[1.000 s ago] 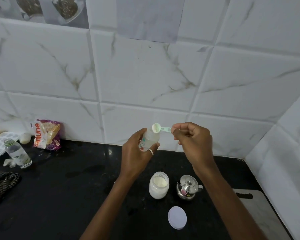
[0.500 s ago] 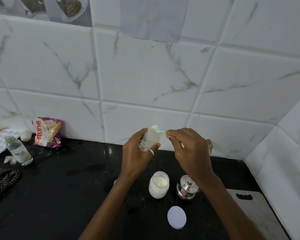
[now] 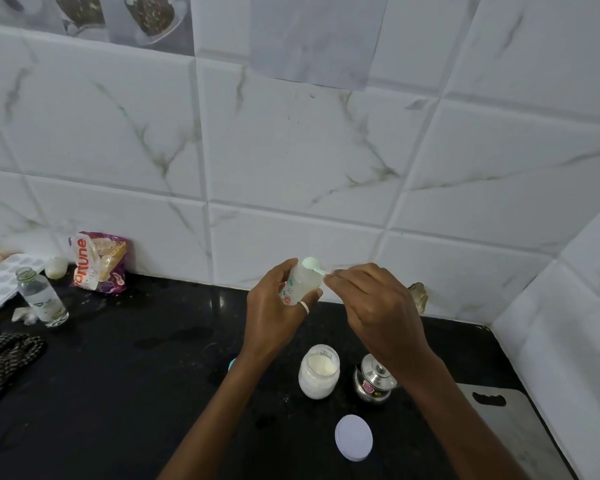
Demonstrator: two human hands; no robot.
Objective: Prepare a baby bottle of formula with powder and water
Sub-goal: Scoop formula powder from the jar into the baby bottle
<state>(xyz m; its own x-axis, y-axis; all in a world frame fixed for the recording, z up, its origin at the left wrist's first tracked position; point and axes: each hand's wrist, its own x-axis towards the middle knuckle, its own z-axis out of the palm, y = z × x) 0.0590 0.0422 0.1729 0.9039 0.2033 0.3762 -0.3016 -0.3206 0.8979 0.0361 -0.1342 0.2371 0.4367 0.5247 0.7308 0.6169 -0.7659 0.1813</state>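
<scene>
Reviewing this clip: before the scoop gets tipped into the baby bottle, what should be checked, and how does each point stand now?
1. Baby bottle held firmly in left hand: ok.
2. Green scoop at the bottle's mouth, pinched by right hand: ok.
3. Bottle upright: not ok, tilted.
4. Powder amount in scoop: cannot tell.
5. Powder jar open on the counter, white lid lying apart: ok.
6. Water already in bottle: cannot tell.

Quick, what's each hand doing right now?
Left hand: closed around the bottle, held above the counter.
Right hand: fingers pinching the scoop at the bottle's mouth.
</scene>
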